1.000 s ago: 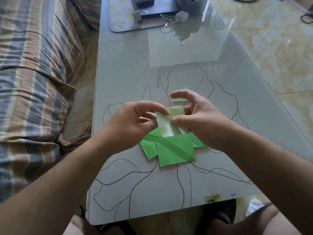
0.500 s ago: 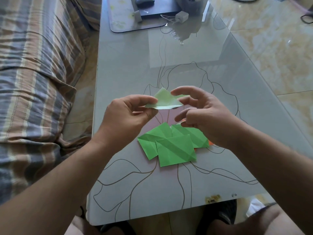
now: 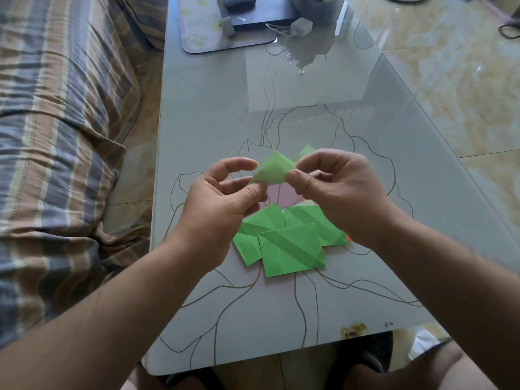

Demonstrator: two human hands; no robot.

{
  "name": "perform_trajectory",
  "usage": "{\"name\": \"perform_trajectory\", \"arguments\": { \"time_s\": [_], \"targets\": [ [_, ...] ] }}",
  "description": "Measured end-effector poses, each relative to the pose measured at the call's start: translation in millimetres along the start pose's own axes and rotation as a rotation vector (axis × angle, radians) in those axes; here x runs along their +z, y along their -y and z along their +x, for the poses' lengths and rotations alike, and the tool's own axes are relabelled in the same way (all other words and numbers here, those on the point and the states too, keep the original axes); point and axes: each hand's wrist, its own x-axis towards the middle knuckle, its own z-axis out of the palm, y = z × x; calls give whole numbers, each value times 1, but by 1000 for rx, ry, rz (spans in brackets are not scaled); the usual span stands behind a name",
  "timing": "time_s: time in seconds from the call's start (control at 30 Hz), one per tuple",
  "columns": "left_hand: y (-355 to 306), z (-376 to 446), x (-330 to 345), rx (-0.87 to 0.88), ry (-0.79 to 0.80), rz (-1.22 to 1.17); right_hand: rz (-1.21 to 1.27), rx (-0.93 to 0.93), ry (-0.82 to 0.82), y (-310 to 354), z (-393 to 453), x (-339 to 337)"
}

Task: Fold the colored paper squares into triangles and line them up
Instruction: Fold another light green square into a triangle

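Observation:
A pale green paper (image 3: 272, 169), bent into a rough triangle, is held in the air above the glass table (image 3: 213, 114). My left hand (image 3: 222, 198) pinches its left corner and my right hand (image 3: 334, 190) pinches its right corner. Below my hands, a stack of bright green creased squares (image 3: 289, 249) lies on the table, with an orange edge (image 3: 348, 237) peeking out at the right. A small green tip of another paper (image 3: 306, 150) shows behind my right fingers; the rest of it is hidden.
A striped sofa (image 3: 62, 130) runs along the table's left side. At the far end sit a grey mat (image 3: 202, 29), a dark flat device (image 3: 264, 15) and a small white charger (image 3: 301, 25). Tiled floor (image 3: 450, 88) lies to the right.
The pale green paper was lifted off the stack and raised away from it. It went from a flat sheet to a folded triangular shape held between both hands.

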Motion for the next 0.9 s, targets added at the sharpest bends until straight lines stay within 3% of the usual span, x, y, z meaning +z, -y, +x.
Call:
{"name": "perform_trajectory", "arguments": {
  "time_s": [0.43, 0.67, 0.9],
  "targets": [
    [6, -5, 4, 61, -62, 38, 129, 71, 43, -2, 1, 0],
    [7, -5, 7, 116, -52, 162, 56, 65, 43, 0, 0, 2],
    [2, -5, 5, 83, -34, 167, 108, 178, 94, 2, 1, 1]
  ]
}}
